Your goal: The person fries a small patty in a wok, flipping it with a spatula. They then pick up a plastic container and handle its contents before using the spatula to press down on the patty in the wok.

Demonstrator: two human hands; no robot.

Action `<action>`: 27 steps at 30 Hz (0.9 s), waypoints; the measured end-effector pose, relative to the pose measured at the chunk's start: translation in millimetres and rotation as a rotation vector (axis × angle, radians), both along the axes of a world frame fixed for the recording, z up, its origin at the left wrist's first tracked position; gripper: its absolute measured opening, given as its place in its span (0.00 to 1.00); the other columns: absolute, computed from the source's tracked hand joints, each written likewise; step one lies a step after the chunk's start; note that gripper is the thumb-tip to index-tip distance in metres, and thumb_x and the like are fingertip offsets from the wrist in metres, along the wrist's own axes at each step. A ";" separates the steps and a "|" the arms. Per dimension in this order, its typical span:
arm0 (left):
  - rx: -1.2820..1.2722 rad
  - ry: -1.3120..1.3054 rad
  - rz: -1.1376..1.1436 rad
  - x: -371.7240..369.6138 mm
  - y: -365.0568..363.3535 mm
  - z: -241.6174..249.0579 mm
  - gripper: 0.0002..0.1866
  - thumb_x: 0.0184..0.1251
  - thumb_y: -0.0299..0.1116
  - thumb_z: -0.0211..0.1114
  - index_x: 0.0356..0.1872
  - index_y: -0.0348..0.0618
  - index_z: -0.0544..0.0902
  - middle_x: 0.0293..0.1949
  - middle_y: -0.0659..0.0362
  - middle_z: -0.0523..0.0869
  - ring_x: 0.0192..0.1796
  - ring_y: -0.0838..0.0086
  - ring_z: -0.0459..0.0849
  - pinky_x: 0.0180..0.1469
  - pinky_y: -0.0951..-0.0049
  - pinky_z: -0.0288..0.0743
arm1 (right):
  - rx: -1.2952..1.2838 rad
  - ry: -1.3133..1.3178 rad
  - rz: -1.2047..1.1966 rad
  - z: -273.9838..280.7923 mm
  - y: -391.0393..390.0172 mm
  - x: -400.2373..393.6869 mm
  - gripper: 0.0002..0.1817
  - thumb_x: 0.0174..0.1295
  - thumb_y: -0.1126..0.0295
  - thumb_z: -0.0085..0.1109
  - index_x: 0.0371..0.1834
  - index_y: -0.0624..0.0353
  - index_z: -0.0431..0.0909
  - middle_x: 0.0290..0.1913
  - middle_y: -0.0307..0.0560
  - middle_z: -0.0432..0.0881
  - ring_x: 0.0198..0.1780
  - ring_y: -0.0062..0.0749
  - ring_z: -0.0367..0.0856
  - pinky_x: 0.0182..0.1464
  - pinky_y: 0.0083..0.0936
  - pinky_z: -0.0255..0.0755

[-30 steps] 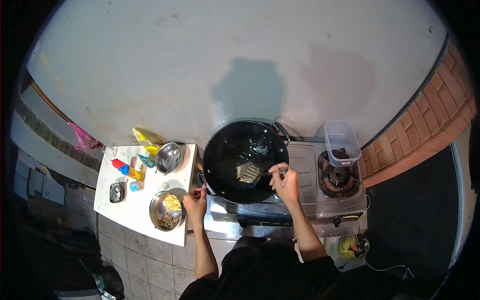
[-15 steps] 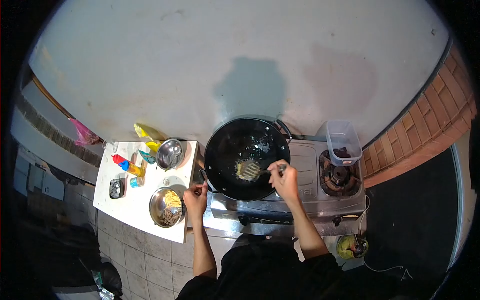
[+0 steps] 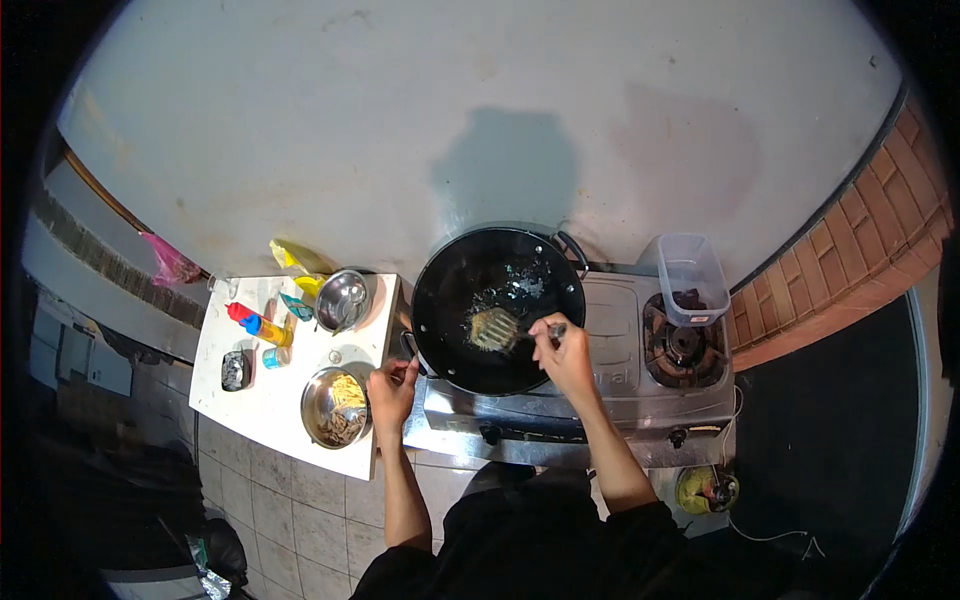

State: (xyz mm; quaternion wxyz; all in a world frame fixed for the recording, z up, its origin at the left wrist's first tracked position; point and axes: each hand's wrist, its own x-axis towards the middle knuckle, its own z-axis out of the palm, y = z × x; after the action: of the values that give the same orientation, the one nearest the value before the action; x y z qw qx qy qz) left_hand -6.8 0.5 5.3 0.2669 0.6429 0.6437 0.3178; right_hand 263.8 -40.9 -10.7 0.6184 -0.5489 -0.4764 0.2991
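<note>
A large black wok sits on the stove's left burner. My right hand is closed round the handle of a slotted spatula, whose head is down on the wok's bottom. Small pale yellowish bits of food lie under and around the spatula head, and white glints show farther up the wok. At the wok's left side, my left hand has its fingertips closed at the lower end of the side handle. Just left of that hand stands a steel bowl holding yellow strips and brownish pieces.
On the white table are another steel bowl, a red-capped bottle, a yellow bottle with a blue cap, a small jar and a black dish. A clear plastic container stands behind the right burner.
The spatula head has shifted slightly within the wok and is angled differently, with my right hand still on it. My left hand stays by the side handle. The whole view has shifted slightly.
</note>
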 end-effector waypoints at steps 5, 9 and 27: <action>0.010 -0.001 0.035 2.5 -4.7 0.2 0.16 0.61 0.39 0.71 0.31 0.31 0.85 0.19 0.52 0.83 0.22 0.72 0.80 0.29 0.70 0.72 | -0.108 0.018 -0.035 1.5 0.8 8.8 0.06 0.68 0.78 0.51 0.33 0.65 0.75 0.24 0.40 0.77 0.20 0.15 0.75 0.18 0.15 0.66; 0.050 -0.007 0.048 6.2 -4.5 1.2 0.15 0.59 0.37 0.72 0.30 0.31 0.84 0.18 0.51 0.82 0.21 0.71 0.80 0.29 0.70 0.72 | -0.110 -0.026 0.009 9.8 -4.9 3.7 0.04 0.66 0.77 0.54 0.33 0.66 0.75 0.21 0.41 0.77 0.19 0.17 0.76 0.18 0.18 0.66; 0.033 0.044 0.087 7.0 -6.7 1.5 0.14 0.59 0.37 0.72 0.31 0.32 0.85 0.19 0.49 0.82 0.22 0.71 0.81 0.28 0.69 0.72 | -0.097 0.028 -0.022 13.8 -1.6 13.6 0.08 0.68 0.73 0.53 0.31 0.64 0.76 0.18 0.40 0.76 0.17 0.18 0.76 0.18 0.18 0.66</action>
State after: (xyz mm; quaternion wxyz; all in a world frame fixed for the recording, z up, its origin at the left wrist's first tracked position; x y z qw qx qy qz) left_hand 0.3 -6.2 6.8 0.2281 0.6256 0.6715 0.3252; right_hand 277.4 -42.5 3.1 0.6009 -0.5791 -0.4466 0.3227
